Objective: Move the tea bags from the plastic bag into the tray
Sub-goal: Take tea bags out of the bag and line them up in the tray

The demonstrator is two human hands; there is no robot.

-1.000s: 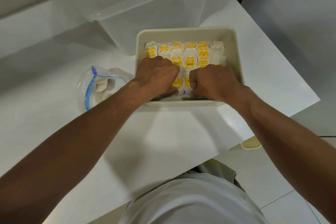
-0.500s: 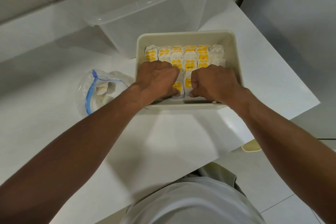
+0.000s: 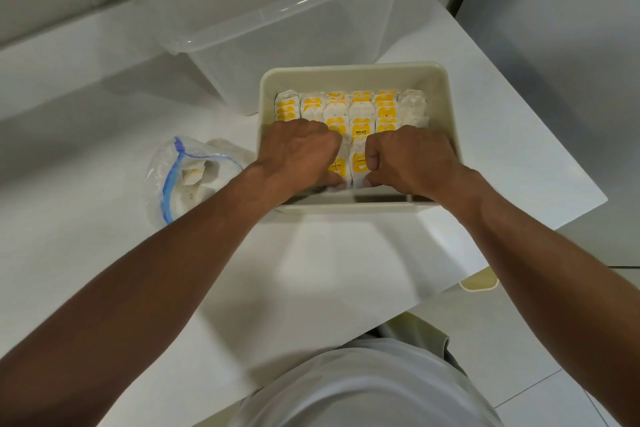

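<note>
Two hands are reaching into a cream tray (image 3: pixel 353 71) sitting on a white table (image 3: pixel 311 270). The left hand (image 3: pixel 301 152) and right hand (image 3: pixel 412 158) are curling their fingers around upright tea bags (image 3: pixel 360 111) at the tray's near end. The plastic bag (image 3: pixel 187 177) is lying just left of the tray.

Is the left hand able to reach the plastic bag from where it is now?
Probably yes: the plastic bag lies just left of the tray, nothing between, though the left hand must first release the tea bags.
</note>
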